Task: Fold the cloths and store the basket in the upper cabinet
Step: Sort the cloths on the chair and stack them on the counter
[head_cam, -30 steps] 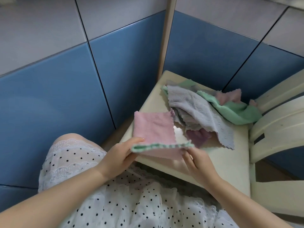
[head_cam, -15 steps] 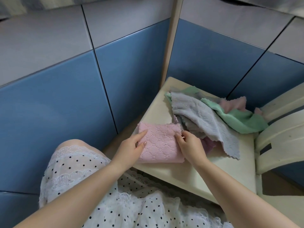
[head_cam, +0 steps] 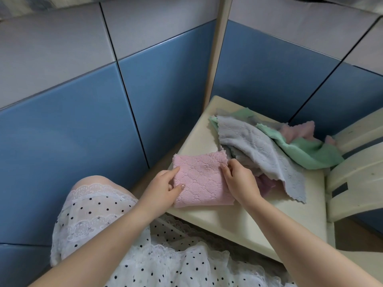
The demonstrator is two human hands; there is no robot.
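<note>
Both hands, left (head_cam: 163,188) and right (head_cam: 238,179), grip the folded pink cloth (head_cam: 202,180); loose cloths (head_cam: 267,150) crowd beside it.

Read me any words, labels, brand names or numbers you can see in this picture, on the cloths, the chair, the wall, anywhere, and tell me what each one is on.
None: no text, label, brand or number can be read anywhere in this view.
The pink cloth, the grey cloth and the green cloth show only woven patterns.
The dark patch on the chair back carries no lettering that can be made out.
</note>
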